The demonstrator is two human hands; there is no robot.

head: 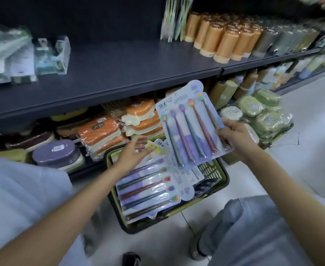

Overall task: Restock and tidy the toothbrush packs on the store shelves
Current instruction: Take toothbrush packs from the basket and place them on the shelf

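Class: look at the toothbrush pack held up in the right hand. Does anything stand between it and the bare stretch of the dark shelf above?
Nothing visible does. The right hand holds the toothbrush pack in open air just below the front edge of the dark shelf, whose middle stretch lies bare. The orange cylinders stand off to the right and the clear packs to the left.

Held pack (193, 123) — glossy clear plastic blister over a printed card, smooth. Packs in the basket (146, 189) show the same shiny film, catching light. Basket (209, 170) — green plastic lattice with a dark rim, dull sheen. Shelf (119, 72) looks like painted metal, dark and matt. Orange tubes (223, 43) are smooth plastic, semi-gloss. Soap boxes (100, 135) sit in crinkled clear wrap. Floor (311, 131) is pale glossy tile. Trousers (253, 227) are grey cloth.
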